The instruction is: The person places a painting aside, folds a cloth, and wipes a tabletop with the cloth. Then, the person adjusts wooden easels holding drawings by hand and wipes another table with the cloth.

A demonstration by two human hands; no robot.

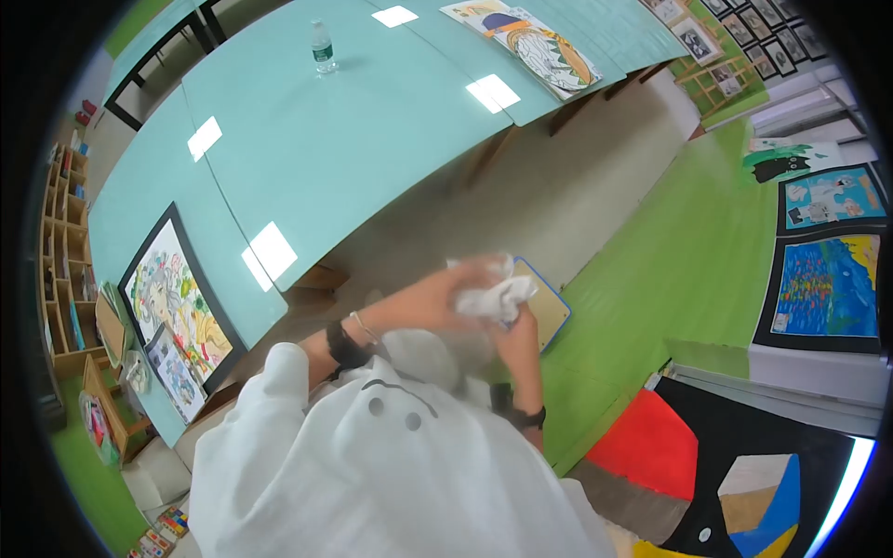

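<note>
A crumpled white cloth or tissue [498, 299] is held between my two hands in front of my white top. My left hand [456, 296] reaches in from the left, its fingers closed on the white material and blurred. On the other side, my right hand [518, 327] is closed on the same material from below. Just behind the hands is a pale board with a blue edge [547, 305], partly hidden by them. Dark bands are round both wrists.
Pale turquoise tables [372, 139] stretch ahead, bearing a water bottle [323, 48], drawings [539, 48] and a black-framed picture [177, 298]. Painted pictures [823, 286] line the right side. Shelves [65, 242] stand at far left. A red and black painted panel [651, 446] is at lower right.
</note>
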